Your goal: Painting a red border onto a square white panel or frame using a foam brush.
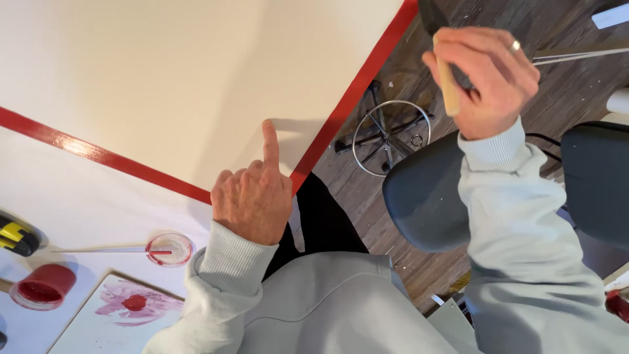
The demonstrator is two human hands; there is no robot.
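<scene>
Nearest us is our pale grey sweatshirt (341, 308), its sleeves running up to both hands. The largest thing is the big cream canvas with a red painted border (164, 85), our landmark. Our left hand (252, 193) rests on its lower corner, index finger stretched out and touching the cream surface, the other fingers curled in on nothing. Off the canvas's right edge, above the grey stool seat (426, 196), our right hand (485, 78) is clamped around a wooden brush handle (447, 85). Below the canvas sit a red paint cup (44, 286) and a small clear dish (170, 249). We judge the fingertip could smudge the border if that paint is wet.
</scene>
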